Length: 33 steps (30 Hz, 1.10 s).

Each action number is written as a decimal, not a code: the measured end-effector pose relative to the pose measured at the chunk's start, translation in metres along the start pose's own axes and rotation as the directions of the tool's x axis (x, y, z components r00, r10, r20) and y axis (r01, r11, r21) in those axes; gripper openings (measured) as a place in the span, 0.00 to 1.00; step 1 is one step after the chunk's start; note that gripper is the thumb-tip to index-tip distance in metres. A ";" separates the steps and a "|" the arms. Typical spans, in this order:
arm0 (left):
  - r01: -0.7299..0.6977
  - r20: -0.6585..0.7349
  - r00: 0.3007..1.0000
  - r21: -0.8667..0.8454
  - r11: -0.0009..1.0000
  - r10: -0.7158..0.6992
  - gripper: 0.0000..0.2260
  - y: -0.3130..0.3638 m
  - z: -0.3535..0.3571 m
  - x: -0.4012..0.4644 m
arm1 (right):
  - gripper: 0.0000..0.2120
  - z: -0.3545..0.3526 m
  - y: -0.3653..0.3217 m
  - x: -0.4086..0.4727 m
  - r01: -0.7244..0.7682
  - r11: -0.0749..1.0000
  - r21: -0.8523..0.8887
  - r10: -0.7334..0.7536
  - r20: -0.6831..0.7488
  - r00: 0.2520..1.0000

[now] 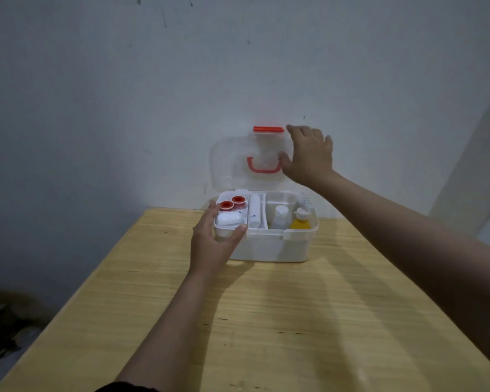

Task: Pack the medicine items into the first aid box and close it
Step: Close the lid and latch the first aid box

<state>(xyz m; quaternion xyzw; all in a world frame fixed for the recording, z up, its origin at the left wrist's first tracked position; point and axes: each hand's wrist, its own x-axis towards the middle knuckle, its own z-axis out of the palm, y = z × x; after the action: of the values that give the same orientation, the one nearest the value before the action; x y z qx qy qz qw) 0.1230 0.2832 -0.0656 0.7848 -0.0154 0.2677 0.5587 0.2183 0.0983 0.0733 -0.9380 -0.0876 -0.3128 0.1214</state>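
At the far end of the wooden table, close to the grey wall: white first aid box, open. At 12 o'clock from the box, clear lid, tipped up and back. On the lid's top edge, a red latch. On the lid's middle, a red handle.

Inside the box, toward 9 o'clock: two red-and-white tape rolls side by side, with a small white case just in front. Near the middle: a long white roll beside the divider. Toward 3 o'clock: a white bottle and a yellow bottle with a white cap, both upright.

At 8 o'clock of the box: left hand, wrapped around the near corner, thumb on the front rim, fingers along the side. Gripping the box.

At 2 o'clock of the box: right hand, up at the lid's 3 o'clock edge, fingertips over the top near the latch, thumb on the front face by the handle. Holding the lid.
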 end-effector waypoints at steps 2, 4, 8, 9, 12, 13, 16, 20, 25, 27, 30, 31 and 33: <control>0.004 0.006 1.000 -0.002 1.000 -0.004 0.29 0.001 0.000 -0.001 | 0.27 0.001 0.001 -0.002 0.012 1.000 0.021 -0.012 -0.028 1.000; 0.002 0.015 1.000 0.002 1.000 -0.002 0.30 0.002 -0.001 -0.002 | 0.24 -0.001 0.000 -0.009 0.029 0.996 0.089 -0.016 -0.149 0.989; 0.026 0.027 0.999 0.021 0.999 -0.027 0.35 0.004 -0.001 -0.003 | 0.22 0.000 -0.006 -0.040 0.006 0.940 0.340 0.066 -0.200 0.978; 0.039 0.037 0.999 0.023 0.999 -0.039 0.37 0.004 -0.001 -0.003 | 0.21 0.002 -0.007 -0.050 -0.003 0.927 0.375 0.075 -0.179 0.981; 0.083 0.059 0.995 0.028 0.996 -0.084 0.42 0.006 0.000 -0.005 | 0.20 0.008 -0.007 -0.079 0.008 0.912 0.411 0.056 -0.142 0.988; 0.093 0.054 0.994 0.039 0.995 -0.095 0.44 0.005 0.001 -0.005 | 0.20 0.010 -0.006 -0.088 0.011 0.911 0.412 0.046 -0.128 0.991; 0.075 0.018 0.997 0.084 0.994 -0.077 0.48 0.008 0.002 -0.007 | 0.20 0.013 -0.002 -0.109 0.031 0.912 0.410 -0.001 -0.074 0.997; -0.033 -0.035 0.999 0.171 0.985 0.040 0.48 0.014 -0.002 -0.010 | 0.26 0.011 0.002 -0.123 0.091 0.944 0.318 -0.083 -0.041 0.996; -0.206 0.086 0.978 0.255 0.945 0.190 0.39 0.015 -0.011 -0.008 | 0.22 0.002 0.004 -0.112 0.053 0.907 0.418 -0.051 -0.017 0.999; -0.228 0.105 0.973 0.247 0.942 0.207 0.32 0.015 -0.011 -0.005 | 0.20 0.004 0.003 -0.106 -0.004 0.879 0.477 -0.028 0.059 0.998; -0.209 0.055 0.978 0.203 0.957 0.202 0.22 0.016 -0.011 -0.002 | 0.19 0.007 0.001 -0.100 -0.114 0.841 0.528 0.024 0.174 0.984; -0.201 0.044 0.979 0.187 0.962 0.197 0.20 0.017 -0.011 -0.002 | 0.18 0.006 0.000 -0.100 -0.146 0.830 0.538 0.043 0.200 0.979; -0.196 0.039 0.981 0.163 0.967 0.192 0.18 0.018 -0.012 -0.003 | 0.17 0.003 0.001 -0.100 -0.179 0.809 0.559 0.055 0.231 0.971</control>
<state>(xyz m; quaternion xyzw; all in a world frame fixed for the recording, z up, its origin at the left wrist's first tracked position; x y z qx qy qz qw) 0.1093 0.2858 -0.0484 0.8263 -0.0763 0.3125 0.4624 0.1410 0.0897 0.0097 -0.8878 -0.1317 -0.1655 0.4088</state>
